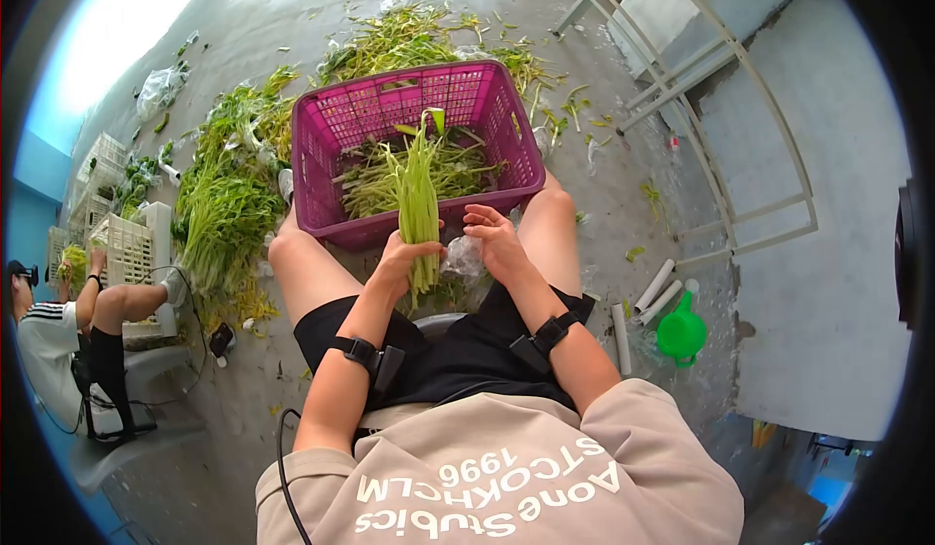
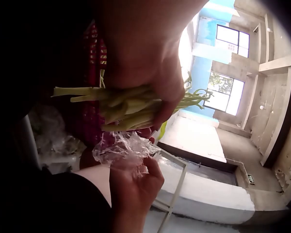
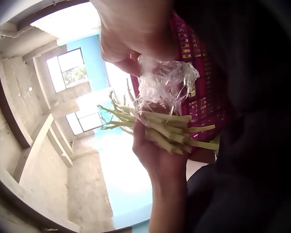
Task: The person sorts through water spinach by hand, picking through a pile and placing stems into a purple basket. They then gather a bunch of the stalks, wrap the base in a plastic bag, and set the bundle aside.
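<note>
My left hand (image 1: 397,261) grips a bunch of pale green vegetable stalks (image 1: 419,199), held upright before the basket in the head view. The cut ends of the stalks (image 2: 131,114) stick out past the fingers in the left wrist view. My right hand (image 1: 499,243) pinches a crumpled clear plastic bag (image 1: 464,256) just right of the bunch. Seen from the right wrist, the thin plastic (image 3: 167,85) lies against the stalks. Behind both hands, a purple plastic basket (image 1: 317,170) stands between the knees, with loose stalks and trimmings (image 1: 458,170) inside.
Heaps of greens (image 1: 229,185) lie on the floor left of the basket, and more trimmings (image 1: 399,38) behind it. A metal frame (image 1: 726,107) stands at right. Near the right leg are pale tubes (image 1: 654,287) and a green plastic container (image 1: 682,333). Another person (image 1: 58,340) sits far left.
</note>
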`<move>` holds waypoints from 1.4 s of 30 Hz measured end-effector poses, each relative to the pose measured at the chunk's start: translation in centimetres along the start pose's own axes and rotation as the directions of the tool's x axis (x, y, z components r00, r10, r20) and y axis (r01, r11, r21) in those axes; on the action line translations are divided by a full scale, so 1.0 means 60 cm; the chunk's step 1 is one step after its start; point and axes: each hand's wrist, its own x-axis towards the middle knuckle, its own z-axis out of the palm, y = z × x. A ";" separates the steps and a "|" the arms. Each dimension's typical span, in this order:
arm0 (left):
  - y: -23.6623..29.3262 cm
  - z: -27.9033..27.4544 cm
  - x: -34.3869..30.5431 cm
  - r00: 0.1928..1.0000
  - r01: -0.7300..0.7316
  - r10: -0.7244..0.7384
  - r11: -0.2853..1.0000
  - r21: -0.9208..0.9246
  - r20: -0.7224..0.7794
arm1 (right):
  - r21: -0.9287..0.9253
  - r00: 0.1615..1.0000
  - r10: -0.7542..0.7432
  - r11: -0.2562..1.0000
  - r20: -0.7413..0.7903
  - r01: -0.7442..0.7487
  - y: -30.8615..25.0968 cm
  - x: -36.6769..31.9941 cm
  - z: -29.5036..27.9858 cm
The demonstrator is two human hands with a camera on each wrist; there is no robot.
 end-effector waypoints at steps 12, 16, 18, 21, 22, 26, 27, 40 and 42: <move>-0.009 -0.019 0.013 0.991 -0.112 0.107 0.992 -0.061 -0.079 | -0.037 0.989 -0.110 0.994 -0.103 0.107 0.005 0.008 -0.010; 0.003 -0.009 0.006 0.985 -0.168 0.168 0.986 -0.011 -0.040 | -0.086 0.987 -0.095 0.993 -0.132 0.084 0.002 0.007 -0.009; 0.006 -0.005 0.006 0.973 -0.225 0.224 0.974 0.001 -0.053 | -0.098 0.987 -0.095 0.992 -0.128 0.083 0.002 0.007 -0.009; 0.004 -0.010 0.009 0.975 -0.213 0.220 0.962 0.169 -0.019 | -0.137 0.985 -0.098 0.987 -0.142 0.079 0.004 0.005 -0.007; 0.001 -0.008 0.009 0.975 -0.218 0.221 0.952 0.212 0.013 | -0.153 0.982 -0.121 0.983 -0.143 0.098 0.006 0.005 -0.005; -0.009 -0.005 0.011 0.975 -0.220 0.220 0.934 0.282 0.032 | -0.385 0.977 -0.197 0.910 -0.078 0.153 0.014 0.009 -0.007; -0.009 -0.004 0.011 0.977 -0.202 0.212 0.931 0.303 0.000 | -0.386 0.977 -0.198 0.910 -0.076 0.154 0.014 0.009 -0.005; -0.007 -0.024 0.012 0.975 -0.191 0.190 0.982 0.006 -0.113 | -0.617 0.995 -0.059 0.787 -0.086 -0.007 0.022 -0.006 0.012; -0.006 -0.024 0.012 0.973 -0.193 0.190 0.981 -0.007 -0.133 | -0.465 0.980 -0.054 0.884 -0.190 -0.041 0.011 -0.009 0.012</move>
